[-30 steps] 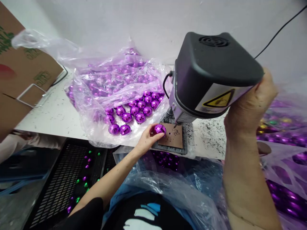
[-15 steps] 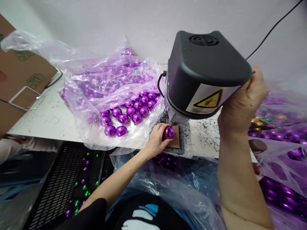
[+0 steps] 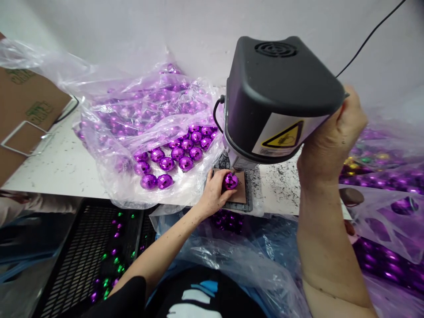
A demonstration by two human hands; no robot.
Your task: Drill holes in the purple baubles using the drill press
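Pinched in the fingers of my left hand [image 3: 213, 192] is a shiny purple mirror-tiled ball [image 3: 230, 180]. It sits on a brown square pad [image 3: 241, 194] on the small dark base, right under the narrow tip of a black bench machine that looks like a drill press [image 3: 281, 84]. The tip meets or nearly meets the ball's top; I cannot tell which. My right hand [image 3: 347, 128] is raised and curled at the machine's right side. The housing hides its fingers and whatever they grip.
A clear plastic bag [image 3: 109, 172] of purple balls lies open at left, beside a cardboard box [image 3: 29, 110]. Dark shavings [image 3: 280, 185] litter the white table. Below left is a black crate [image 3: 76, 260] with small beads. More bagged purple balls [image 3: 384, 265] are at right; another person's sleeve shows far left.
The whole view has shifted slightly, so everything appears a little further left. My left hand still holds the ball under the machine, and my right hand stays at its side.
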